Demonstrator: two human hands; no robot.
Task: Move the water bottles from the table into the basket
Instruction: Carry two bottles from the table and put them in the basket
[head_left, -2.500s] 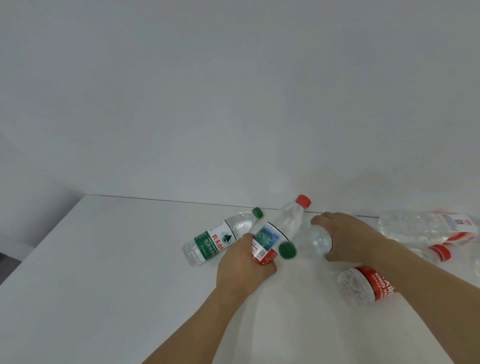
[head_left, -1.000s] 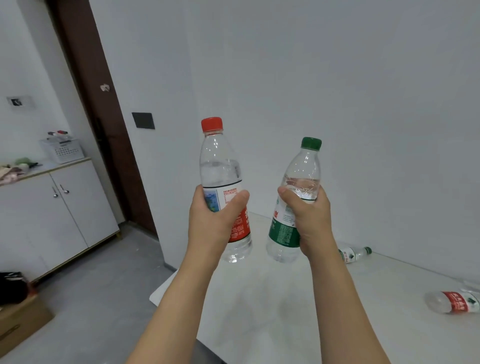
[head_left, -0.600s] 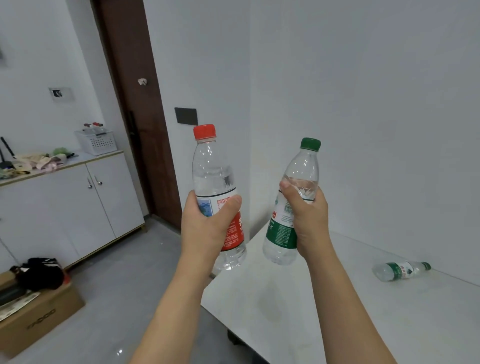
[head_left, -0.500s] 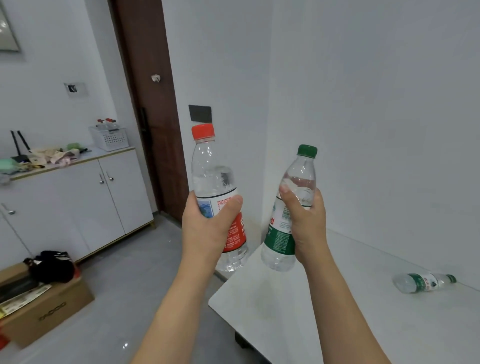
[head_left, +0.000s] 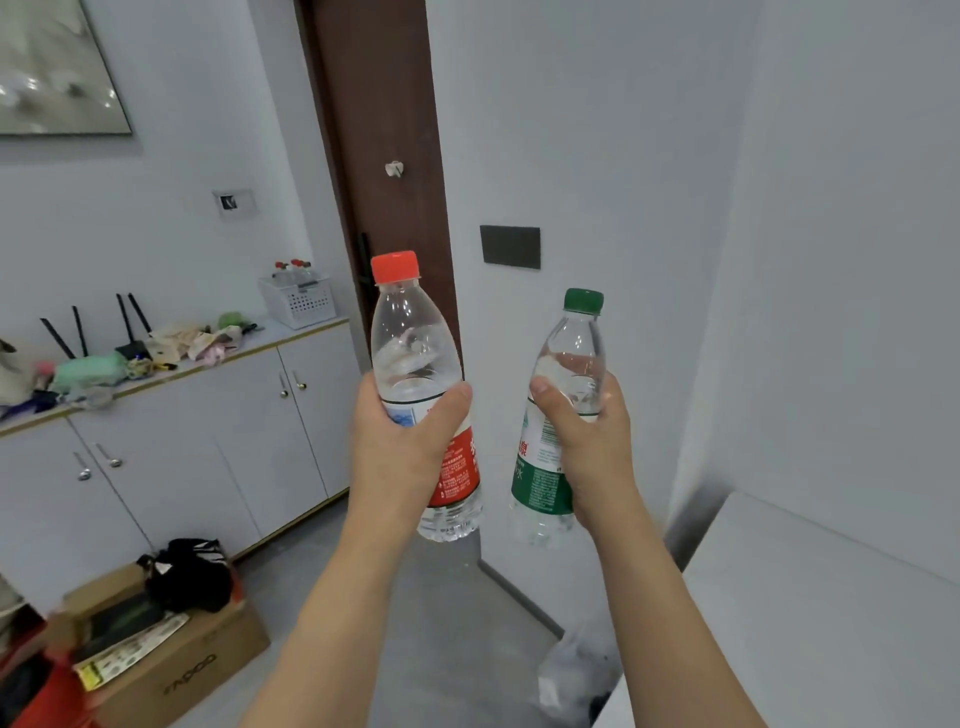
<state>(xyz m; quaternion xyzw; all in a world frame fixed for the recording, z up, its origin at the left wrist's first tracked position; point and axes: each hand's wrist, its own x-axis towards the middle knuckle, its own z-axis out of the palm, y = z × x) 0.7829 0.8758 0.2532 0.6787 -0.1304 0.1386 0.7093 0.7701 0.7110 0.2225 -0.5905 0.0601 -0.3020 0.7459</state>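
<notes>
Hands held both bottles upright in mid-air: left hand (head_left: 402, 441) gripped the clear red-capped plastic water bottle (head_left: 415, 364), right hand (head_left: 587, 436) the green-capped one (head_left: 569, 358). White perforated basket (head_left: 298, 301) sat at 10 o'clock on the white cabinet (head_left: 208, 431); white desk (head_left: 831, 597) lay at 4 o'clock; brown cardboard box (head_left: 182, 660) at 8 o'clock.

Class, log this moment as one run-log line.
left hand: grips red-capped bottle upright | right hand: grips green-capped bottle | white basket: on cabinet, ahead

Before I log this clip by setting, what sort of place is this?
Probably a room in a home or small office: white cabinet with a cluttered top, brown door, cardboard box on the floor, framed picture on the wall.
</notes>
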